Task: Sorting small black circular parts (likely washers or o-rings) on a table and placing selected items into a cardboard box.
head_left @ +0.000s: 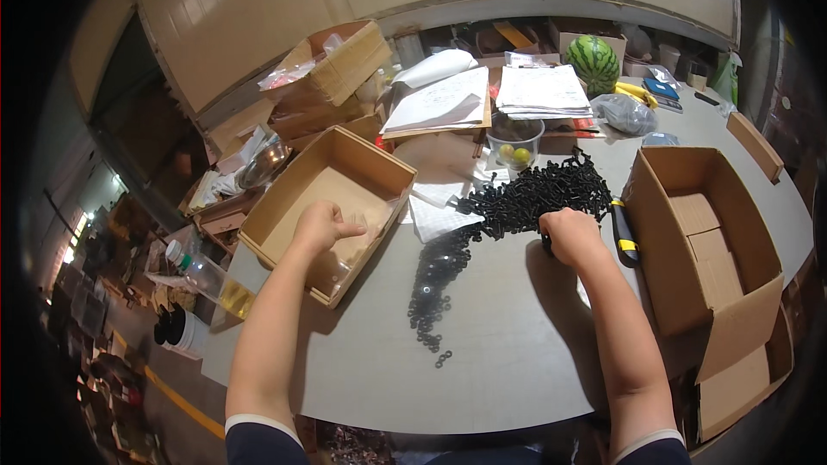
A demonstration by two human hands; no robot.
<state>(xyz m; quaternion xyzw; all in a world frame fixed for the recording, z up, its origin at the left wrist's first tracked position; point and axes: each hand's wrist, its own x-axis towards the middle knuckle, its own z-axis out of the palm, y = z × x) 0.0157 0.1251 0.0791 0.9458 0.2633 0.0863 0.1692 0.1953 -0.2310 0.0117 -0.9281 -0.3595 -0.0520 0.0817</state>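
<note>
My left hand (320,226) is over the shallow cardboard box (258,234), its thumb pointing right and its other fingers curled and mostly hidden. Clear plastic (369,228) lies in the box close to that thumb; whether the hand grips any of it cannot be made out. A heap of black screws (551,194) lies at the middle of the table, and a trail of dark washers (438,280) runs from it toward me. At the heap's near edge, my right hand (572,235) is closed, with a small black piece, seemingly a screw, showing under its fingers.
A taller open cardboard box (668,245) stands on the right, beside a black and yellow tool handle (624,232). Behind the heap are a clear bowl with green fruit (517,153), stacks of paper (543,90) and a watermelon (593,65). A bottle (211,282) leans at the left edge.
</note>
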